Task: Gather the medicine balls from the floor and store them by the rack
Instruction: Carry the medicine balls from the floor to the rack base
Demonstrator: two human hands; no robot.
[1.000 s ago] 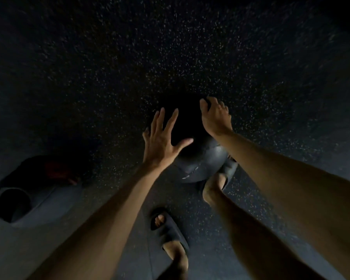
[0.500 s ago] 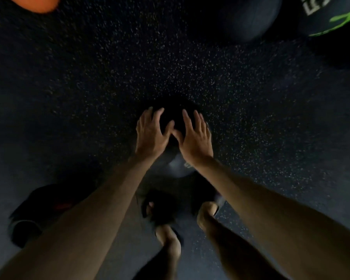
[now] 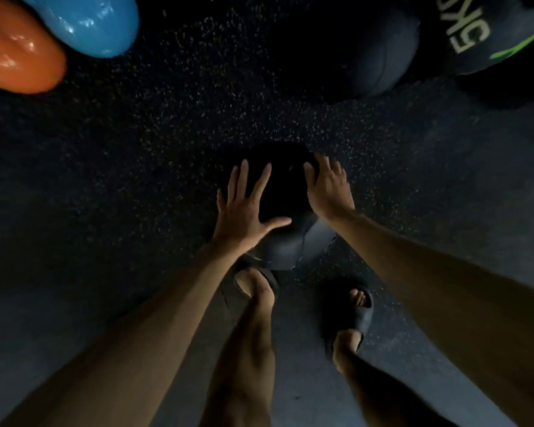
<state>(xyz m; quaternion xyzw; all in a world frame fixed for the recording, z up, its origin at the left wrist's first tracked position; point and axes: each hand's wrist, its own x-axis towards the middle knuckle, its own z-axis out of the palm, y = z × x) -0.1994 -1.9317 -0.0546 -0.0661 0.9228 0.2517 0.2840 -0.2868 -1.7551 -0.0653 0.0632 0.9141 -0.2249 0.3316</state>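
Note:
A dark medicine ball [image 3: 285, 229] sits on the speckled rubber floor just in front of my feet. My left hand [image 3: 247, 211] lies flat on its left side, fingers straight and spread. My right hand [image 3: 329, 186] presses on its upper right side with fingers slightly bent over the curve. Two more dark medicine balls lie ahead: a plain one [image 3: 352, 47] at top centre-right and one marked "5KG" with a green stripe [image 3: 494, 32] at the top right corner.
An orange rounded object [image 3: 16, 60] and a blue one [image 3: 90, 23] sit at the top left. My sandalled feet [image 3: 356, 306] stand right behind the ball. Bare speckled floor [image 3: 167, 134] stretches between the ball and the objects ahead.
The view has moved forward, bringing the balls and coloured objects ahead closer. My hands spread apart from the ball's top to its two sides, and the ball on the left has left view.

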